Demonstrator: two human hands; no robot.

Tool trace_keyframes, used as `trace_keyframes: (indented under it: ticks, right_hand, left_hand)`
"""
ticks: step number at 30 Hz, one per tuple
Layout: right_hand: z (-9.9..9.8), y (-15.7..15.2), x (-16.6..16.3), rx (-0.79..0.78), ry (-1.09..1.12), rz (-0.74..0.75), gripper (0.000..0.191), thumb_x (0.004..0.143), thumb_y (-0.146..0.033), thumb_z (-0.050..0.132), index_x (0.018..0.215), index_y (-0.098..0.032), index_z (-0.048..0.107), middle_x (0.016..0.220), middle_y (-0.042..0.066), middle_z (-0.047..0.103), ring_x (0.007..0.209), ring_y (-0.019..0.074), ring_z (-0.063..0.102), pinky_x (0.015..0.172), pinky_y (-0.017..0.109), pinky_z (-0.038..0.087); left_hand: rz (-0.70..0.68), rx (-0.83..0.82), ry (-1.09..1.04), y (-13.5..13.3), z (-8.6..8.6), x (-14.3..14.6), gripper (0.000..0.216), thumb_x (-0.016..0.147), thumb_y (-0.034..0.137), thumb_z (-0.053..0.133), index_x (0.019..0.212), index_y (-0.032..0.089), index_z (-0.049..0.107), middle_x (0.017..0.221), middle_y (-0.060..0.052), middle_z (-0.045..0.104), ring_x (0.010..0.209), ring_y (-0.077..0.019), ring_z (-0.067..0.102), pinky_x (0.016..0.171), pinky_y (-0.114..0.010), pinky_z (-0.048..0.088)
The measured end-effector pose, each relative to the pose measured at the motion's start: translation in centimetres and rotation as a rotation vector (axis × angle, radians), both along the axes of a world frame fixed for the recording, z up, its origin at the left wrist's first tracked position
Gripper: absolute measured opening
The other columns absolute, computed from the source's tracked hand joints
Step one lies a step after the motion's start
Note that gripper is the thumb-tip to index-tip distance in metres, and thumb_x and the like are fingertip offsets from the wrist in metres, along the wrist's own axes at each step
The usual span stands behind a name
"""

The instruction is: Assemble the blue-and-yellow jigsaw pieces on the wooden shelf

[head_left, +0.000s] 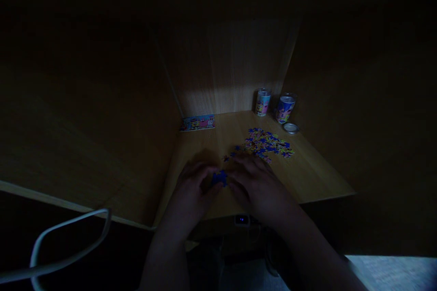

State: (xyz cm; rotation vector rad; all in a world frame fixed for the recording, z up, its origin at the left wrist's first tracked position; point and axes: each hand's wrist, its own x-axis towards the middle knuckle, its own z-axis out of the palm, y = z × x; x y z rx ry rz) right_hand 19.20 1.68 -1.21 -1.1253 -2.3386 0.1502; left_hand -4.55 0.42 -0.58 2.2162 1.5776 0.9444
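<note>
Joined blue puzzle pieces lie low between my two hands, near the front of the wooden surface. My left hand pinches their left side with thumb and forefinger. At their right edge, my right hand has its curled fingers and thumb closed in on the pieces. Just beyond my fingers are a few loose puzzle pieces. A larger pile of mixed puzzle pieces, blue, yellow and pink, spreads behind my right hand. Dim light hides fine detail.
A cartoon picture strip lies at the back left. Two printed cans stand at the back right, with a round metal lid beside them. Wooden walls enclose the surface. A white cable loops at lower left.
</note>
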Motion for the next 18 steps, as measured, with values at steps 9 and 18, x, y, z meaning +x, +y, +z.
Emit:
trace_keyframes:
  ticks: [9, 18]
  right_hand:
    - [0.07, 0.06, -0.07, 0.018, 0.028, -0.006, 0.036, 0.109, -0.029, 0.063, 0.144, -0.025, 0.071, 0.155, 0.015, 0.065, 0.149, 0.0341, 0.056, 0.127, 0.062, 0.047]
    - [0.00, -0.03, 0.02, 0.047, 0.057, 0.026, 0.032, 0.111, -0.028, 0.061, 0.141, -0.026, 0.071, 0.155, 0.011, 0.065, 0.148, 0.0326, 0.057, 0.127, 0.060, 0.049]
  left_hand:
    - [0.050, 0.014, 0.034, 0.29, -0.51, -0.19, 0.018, 0.093, 0.025, 0.087, 0.109, 0.029, 0.078, 0.124, -0.003, 0.078, 0.120, -0.0284, 0.070, 0.109, -0.048, 0.056]
    - [0.055, -0.002, 0.014, 0.17, -0.09, 0.02, 0.023, 0.089, 0.019, 0.089, 0.102, 0.027, 0.072, 0.114, -0.002, 0.077, 0.115, -0.0283, 0.071, 0.109, -0.050, 0.054]
